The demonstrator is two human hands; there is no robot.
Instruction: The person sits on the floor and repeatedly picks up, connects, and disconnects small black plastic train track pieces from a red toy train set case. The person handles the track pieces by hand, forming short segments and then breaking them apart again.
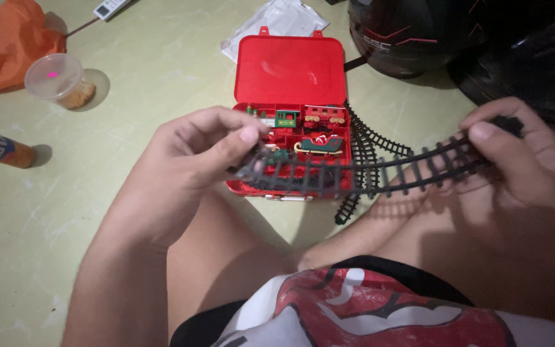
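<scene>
Far left, on the floor (130, 77): an orange cloth (8, 42), a clear lidded tub (56, 77) and a can (1, 149) lying on its side are noted, all well apart from the hands.

Left hand (194, 154): the near end of a toy track piece (354, 170) is pinched between thumb and forefinger; the other fingers are curled in beneath it.

Track piece: a long curved strip of black plastic, two thin rails joined by many short cross ties, is held in the air between both hands, above the knees and just in front of an open red case (290, 71). It is judged light, somewhat springy along its length and thin enough to snap if bent hard; the ends, where it is now gripped, are judged the best places to take hold, with the rails pinched flat rather than the ties.

Centre: the case, lid raised, is seen to hold small toy train parts in green, red and gold. More black track sections (364, 138) lie beside its right edge.

Right hand (521, 151): the far end of the track is gripped, the thumb pressed on top and the fingers closed under it.

Upper right: a dark helmet (412, 35) is recorded.
</scene>
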